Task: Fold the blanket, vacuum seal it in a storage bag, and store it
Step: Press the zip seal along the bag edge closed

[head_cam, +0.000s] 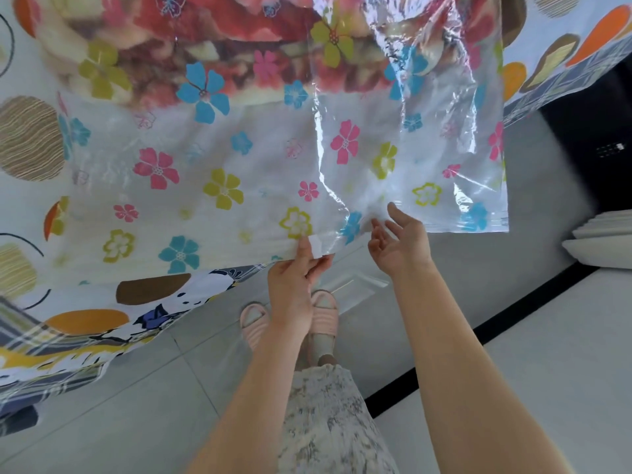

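Observation:
A clear plastic storage bag (pixel 260 159) printed with pink, blue and yellow flowers lies across the bed, its open end hanging over the near edge. Inside its far part sits the folded red and cream blanket (pixel 212 32). My left hand (pixel 301 268) pinches a small white slider clip (pixel 317 246) on the bag's near edge. My right hand (pixel 398 239) hovers beside it, palm up with fingers relaxed, its fingertips at the bag's edge and holding nothing.
The bed sheet (pixel 85 316) with brown and orange shapes drapes over the bed edge at the left. Grey floor tiles (pixel 143 388) lie below, with my pink slippers (pixel 323 313). A white stepped object (pixel 602 241) stands at the right.

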A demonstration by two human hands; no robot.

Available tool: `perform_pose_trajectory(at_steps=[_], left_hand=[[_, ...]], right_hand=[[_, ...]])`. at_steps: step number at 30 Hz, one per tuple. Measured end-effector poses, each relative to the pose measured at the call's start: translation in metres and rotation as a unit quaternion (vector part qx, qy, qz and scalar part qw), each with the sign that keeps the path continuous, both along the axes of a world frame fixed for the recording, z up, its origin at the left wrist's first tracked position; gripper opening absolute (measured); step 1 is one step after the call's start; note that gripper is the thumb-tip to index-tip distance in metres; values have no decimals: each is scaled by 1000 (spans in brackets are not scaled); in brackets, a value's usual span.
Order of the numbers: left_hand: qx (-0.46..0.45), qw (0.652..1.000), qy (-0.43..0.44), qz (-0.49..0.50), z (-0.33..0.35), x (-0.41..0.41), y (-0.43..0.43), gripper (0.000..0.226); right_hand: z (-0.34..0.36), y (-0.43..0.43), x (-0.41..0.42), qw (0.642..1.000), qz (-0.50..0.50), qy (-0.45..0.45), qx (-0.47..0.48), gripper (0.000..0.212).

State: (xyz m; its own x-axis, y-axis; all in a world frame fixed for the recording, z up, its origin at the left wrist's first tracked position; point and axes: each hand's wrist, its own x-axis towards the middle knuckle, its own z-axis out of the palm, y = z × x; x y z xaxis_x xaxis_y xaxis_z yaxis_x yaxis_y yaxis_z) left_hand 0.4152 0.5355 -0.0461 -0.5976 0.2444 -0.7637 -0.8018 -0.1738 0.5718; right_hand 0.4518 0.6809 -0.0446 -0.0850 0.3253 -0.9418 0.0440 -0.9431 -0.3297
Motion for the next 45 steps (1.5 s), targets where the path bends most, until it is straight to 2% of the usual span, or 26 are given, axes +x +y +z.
perform_pose_trajectory(at_steps=[2, 5, 9, 13, 16, 19, 22, 26, 28, 30, 33, 36, 38, 41, 45], left_hand=[[4, 1000, -3, 1, 2, -1, 0, 23], [3, 1000, -4, -1, 3, -2, 0, 23], [1, 1000, -7, -2, 3, -3, -3, 21], [-26, 1000, -2, -15, 0, -7, -6, 38], [-53, 998, -6, -22, -1, -7, -10, 28], [-75, 997, -15, -17, -7, -7, -12, 27], [-67, 997, -25, 14, -8, -6, -11, 23], [-54, 996, -16, 70, -9, -8, -9, 5], [-65, 991, -6, 113, -11, -9, -11, 8], [-77, 991, 16, 105, -10, -7, -11, 12], [-94, 991, 23, 92, -8, -4, -8, 31], [-123, 989, 25, 72, -12, -7, -9, 44], [-126, 990, 21, 51, -10, -8, -11, 49], [-92, 994, -5, 62, -6, -5, -8, 50], [-24, 997, -33, 61, -2, -3, -8, 29]], right_hand=[[-2, 0, 4, 1000, -16, 13, -9, 22], [-4, 0, 10, 998, -58, 16, -17, 33], [11, -10, 29, 994, -35, -55, 93, 26], [11, -29, 40, 971, -54, -122, 197, 30], [0, -32, 23, 969, -100, -134, 184, 33], [-10, -36, 16, 969, -92, -134, 185, 27], [-12, -42, 15, 970, -87, -117, 197, 24], [-5, -48, 13, 970, -97, -96, 202, 29], [-1, -52, 14, 974, -109, -77, 185, 26], [2, -60, 16, 981, -90, -72, 154, 24], [3, -85, 20, 994, 26, -52, 90, 35], [7, -111, 15, 988, 149, 8, 35, 27], [9, -119, 6, 987, 150, 42, 50, 18], [10, -123, -7, 988, 112, 29, 100, 27], [14, -125, -9, 991, 98, 38, 89, 32]])
